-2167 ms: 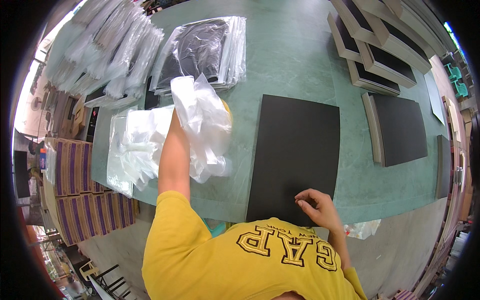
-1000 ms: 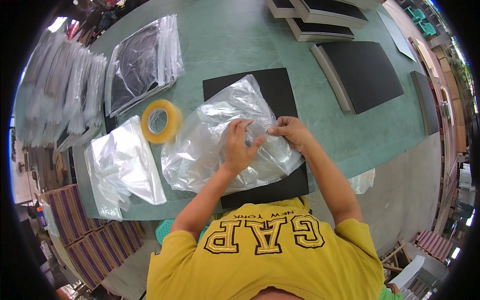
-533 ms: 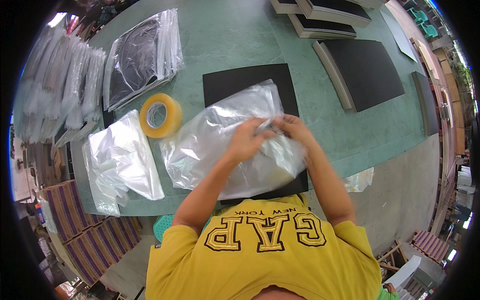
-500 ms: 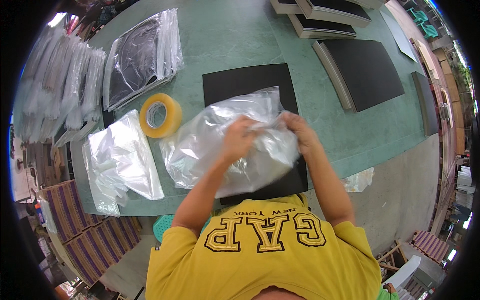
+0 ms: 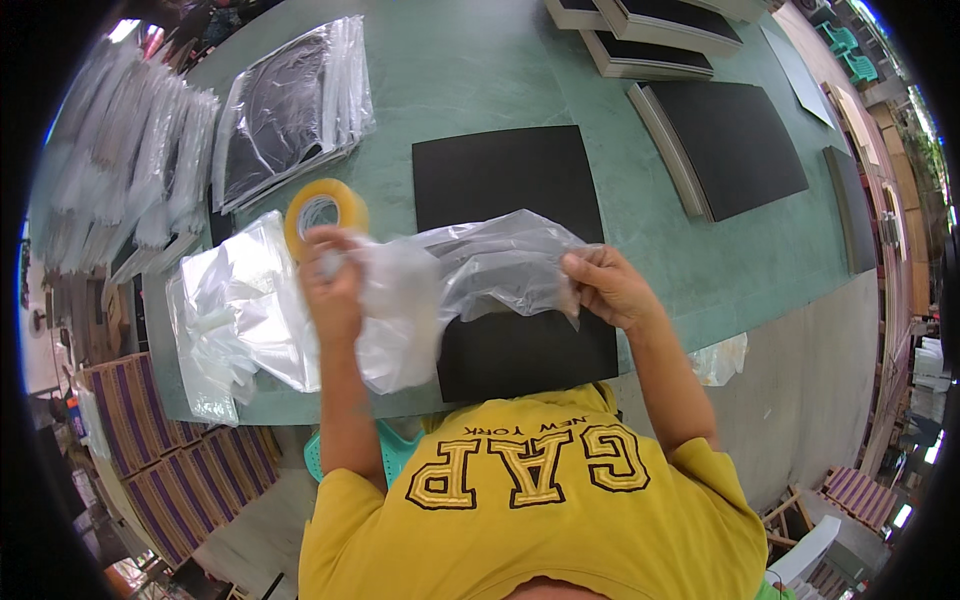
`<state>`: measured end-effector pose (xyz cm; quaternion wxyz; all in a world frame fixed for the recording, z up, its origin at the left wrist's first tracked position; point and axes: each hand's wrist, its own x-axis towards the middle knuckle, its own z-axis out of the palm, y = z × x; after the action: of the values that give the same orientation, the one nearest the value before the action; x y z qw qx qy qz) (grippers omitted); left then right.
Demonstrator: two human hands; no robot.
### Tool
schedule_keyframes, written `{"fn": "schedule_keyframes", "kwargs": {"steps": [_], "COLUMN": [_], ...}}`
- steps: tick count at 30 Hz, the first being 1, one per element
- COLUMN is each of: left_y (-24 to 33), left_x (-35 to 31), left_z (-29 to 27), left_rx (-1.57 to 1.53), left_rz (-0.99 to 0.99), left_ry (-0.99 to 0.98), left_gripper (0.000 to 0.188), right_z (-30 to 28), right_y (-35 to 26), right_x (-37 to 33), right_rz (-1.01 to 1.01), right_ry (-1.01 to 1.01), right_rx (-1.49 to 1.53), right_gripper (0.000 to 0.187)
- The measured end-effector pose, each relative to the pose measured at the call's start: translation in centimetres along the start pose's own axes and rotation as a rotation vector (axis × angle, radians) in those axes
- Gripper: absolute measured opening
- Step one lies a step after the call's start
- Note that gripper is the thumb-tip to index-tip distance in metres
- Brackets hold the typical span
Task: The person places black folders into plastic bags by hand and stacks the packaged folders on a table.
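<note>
A clear plastic bag (image 5: 500, 262) is stretched between my two hands. My left hand (image 5: 333, 285), slightly blurred, grips its bunched left part beside the roll of yellowish tape (image 5: 349, 208). With thumb and fingers pinched, my right hand (image 5: 606, 284) holds the bag's right edge. Beneath the bag a black board (image 5: 525, 362) lies on the green table in front of me, partly covered by the plastic. A pile of flat clear bags (image 5: 262, 330) lies under and left of my left forearm.
Wrapped black boards (image 5: 285, 110) lie at the far left, beside a large stack of plastic-wrapped packs (image 5: 130, 150). More black boards (image 5: 735, 150) are stacked at the right, others (image 5: 650, 55) at the far edge. A green stool (image 5: 398, 450) stands below the table's near edge.
My left hand has moved left, drawing the bag out from a crumpled bundle into a stretched length. My right hand has shifted slightly down. More of the black board shows.
</note>
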<state>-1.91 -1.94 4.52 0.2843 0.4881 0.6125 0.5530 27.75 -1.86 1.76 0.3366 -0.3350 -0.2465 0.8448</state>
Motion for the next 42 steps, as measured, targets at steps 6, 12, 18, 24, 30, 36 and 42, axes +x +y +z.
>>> {"fn": "schedule_keyframes", "kwargs": {"steps": [6, 12, 18, 24, 30, 36, 42], "left_y": [4.6, 3.5, -3.9, 6.7, 7.0, 6.2, 3.8], "left_x": [-0.5, -1.6, 4.9, -3.4, -1.7, 0.1, 2.5], "left_z": [5.6, 7.4, -2.1, 6.9, 6.4, 6.2, 2.3], "left_rx": [0.031, -0.001, 0.405, 0.212, -0.142, -0.442, -0.392], "left_rz": [0.032, 0.026, -0.087, 0.353, -0.043, -0.284, -0.221], "left_ry": [-0.9, -0.847, -0.15, -0.704, -0.779, -0.739, -0.954], "left_gripper": [0.008, 0.016, 0.013, 0.029, 0.027, 0.021, 0.019], "right_z": [3.1, 1.6, 0.8, 6.0, 8.1, 2.8, 7.2], "right_y": [0.3, 1.2, -1.4, -2.8, -5.0, -2.6, -4.3], "right_x": [1.4, 0.8, -1.9, -0.7, -0.5, 0.6, -1.4], "right_rz": [-0.22, -0.284, -0.299, -0.648, -0.641, 0.032, -0.29], "right_ry": [0.003, -0.031, 0.018, 0.214, 0.228, -0.339, -0.432], "right_rx": [-0.15, 0.093, -0.055, -0.666, -0.783, 0.397, -0.716], "right_gripper": [0.027, 0.03, 0.019, 0.01, 0.013, 0.021, 0.029]}}
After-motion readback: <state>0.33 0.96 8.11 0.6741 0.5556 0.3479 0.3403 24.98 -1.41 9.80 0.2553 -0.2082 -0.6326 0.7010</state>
